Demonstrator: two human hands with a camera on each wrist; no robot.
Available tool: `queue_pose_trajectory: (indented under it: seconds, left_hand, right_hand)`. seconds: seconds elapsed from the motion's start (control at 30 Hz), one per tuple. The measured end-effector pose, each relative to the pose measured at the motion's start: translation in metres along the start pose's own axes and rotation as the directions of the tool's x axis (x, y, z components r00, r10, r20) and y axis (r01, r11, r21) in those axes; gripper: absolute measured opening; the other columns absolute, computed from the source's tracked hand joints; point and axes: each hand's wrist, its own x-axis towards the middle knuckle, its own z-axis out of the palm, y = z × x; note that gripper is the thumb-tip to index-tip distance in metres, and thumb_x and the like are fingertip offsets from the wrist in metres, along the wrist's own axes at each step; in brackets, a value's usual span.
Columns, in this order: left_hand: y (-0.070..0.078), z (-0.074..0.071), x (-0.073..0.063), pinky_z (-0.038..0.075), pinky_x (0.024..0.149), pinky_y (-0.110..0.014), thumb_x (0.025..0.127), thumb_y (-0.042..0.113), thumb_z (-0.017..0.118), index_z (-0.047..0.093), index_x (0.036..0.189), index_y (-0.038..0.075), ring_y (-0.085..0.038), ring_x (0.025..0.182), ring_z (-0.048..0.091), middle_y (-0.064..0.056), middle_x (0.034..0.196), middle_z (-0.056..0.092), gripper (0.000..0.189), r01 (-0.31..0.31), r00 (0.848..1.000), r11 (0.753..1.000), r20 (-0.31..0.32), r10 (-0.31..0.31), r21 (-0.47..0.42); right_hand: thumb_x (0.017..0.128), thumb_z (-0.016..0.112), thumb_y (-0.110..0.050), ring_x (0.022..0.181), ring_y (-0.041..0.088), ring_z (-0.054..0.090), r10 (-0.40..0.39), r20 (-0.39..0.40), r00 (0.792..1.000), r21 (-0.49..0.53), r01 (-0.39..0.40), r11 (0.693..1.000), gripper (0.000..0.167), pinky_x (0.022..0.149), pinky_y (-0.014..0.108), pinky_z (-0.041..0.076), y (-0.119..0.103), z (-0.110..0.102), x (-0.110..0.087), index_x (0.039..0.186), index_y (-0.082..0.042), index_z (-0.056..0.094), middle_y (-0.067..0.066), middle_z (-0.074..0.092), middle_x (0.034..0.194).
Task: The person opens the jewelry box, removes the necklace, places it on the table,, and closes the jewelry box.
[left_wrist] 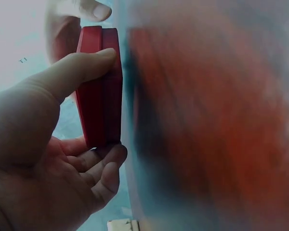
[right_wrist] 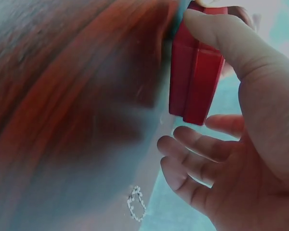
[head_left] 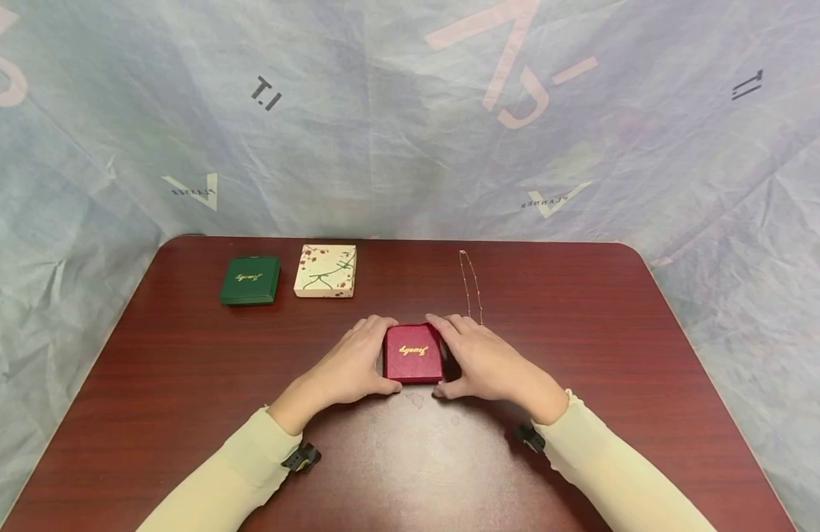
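A small red jewelry box (head_left: 413, 353) with gold lettering on its lid sits at mid-table, between the two hands. My left hand (head_left: 349, 363) grips its left side, thumb at the near edge and fingers at the far edge. From the right, my right hand (head_left: 493, 362) holds it too, thumb by the near corner and index finger at the far corner. In the right wrist view, the other fingers spread clear of the red box (right_wrist: 202, 86). Its lid seam shows along the side in the left wrist view. A thin beaded necklace (head_left: 476, 281) lies just beyond the right fingers, which partly hide it.
At the back left of the brown table (head_left: 583, 295) are a green jewelry box (head_left: 250, 281) and a cream box (head_left: 326, 271) with a floral print. A pale printed cloth (head_left: 383, 148) hangs behind the table and along its sides.
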Motion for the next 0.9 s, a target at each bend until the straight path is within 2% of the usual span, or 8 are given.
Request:
queue_pose_trajectory:
  seconds: [0.23, 0.5, 0.7, 0.9]
  left_hand:
    - [-0.001, -0.014, 0.002, 0.045, 0.108, -0.048, 0.070, 0.033, 0.101, 0.049, 0.145, 0.001, -0.028, 0.120, 0.053, -0.010, 0.130, 0.059, 0.096, 0.008, 1.000, 1.000, -0.015, -0.008, -0.001]
    - [-0.006, -0.040, 0.012, 0.040, 0.115, -0.050, 0.072, 0.030, 0.100, 0.047, 0.147, 0.001, -0.029, 0.124, 0.051, -0.011, 0.131, 0.057, 0.097, 0.024, 0.999, 1.000, -0.033, -0.024, 0.003]
    - [-0.011, -0.057, 0.027, 0.038, 0.116, -0.050, 0.073, 0.029, 0.099, 0.045, 0.148, -0.001, -0.031, 0.127, 0.050, -0.014, 0.133, 0.056, 0.097, 0.019, 0.999, 1.000, -0.048, -0.018, 0.016]
    - [-0.021, -0.067, 0.049, 0.038, 0.115, -0.053, 0.074, 0.027, 0.098, 0.044, 0.149, -0.003, -0.034, 0.130, 0.049, -0.016, 0.136, 0.055, 0.097, 0.016, 0.999, 1.000, -0.047, -0.015, 0.021]
  right_hand:
    - [0.076, 0.091, -0.056, 0.138, 0.035, 0.052, 0.025, -0.017, 1.000, -0.010, -0.025, 1.000, 0.116, 0.117, 0.053, 0.040, 0.006, -0.006, -0.012, 0.163, -0.004, 0.035, 0.016, 0.051, 0.151]
    - [0.076, 0.088, -0.061, 0.136, 0.034, 0.051, 0.015, -0.067, 0.998, -0.055, -0.019, 0.998, 0.113, 0.114, 0.054, 0.042, 0.005, -0.014, -0.029, 0.161, -0.006, 0.039, 0.013, 0.050, 0.152]
    - [0.076, 0.089, -0.059, 0.136, 0.033, 0.051, -0.012, -0.095, 0.995, -0.061, 0.007, 0.998, 0.109, 0.113, 0.053, 0.043, 0.000, -0.017, -0.040, 0.160, -0.006, 0.043, 0.011, 0.051, 0.152]
    - [0.077, 0.088, -0.058, 0.139, 0.032, 0.049, -0.032, -0.117, 0.993, -0.070, 0.024, 0.997, 0.107, 0.113, 0.053, 0.043, -0.004, -0.015, -0.048, 0.159, -0.006, 0.044, 0.011, 0.050, 0.153]
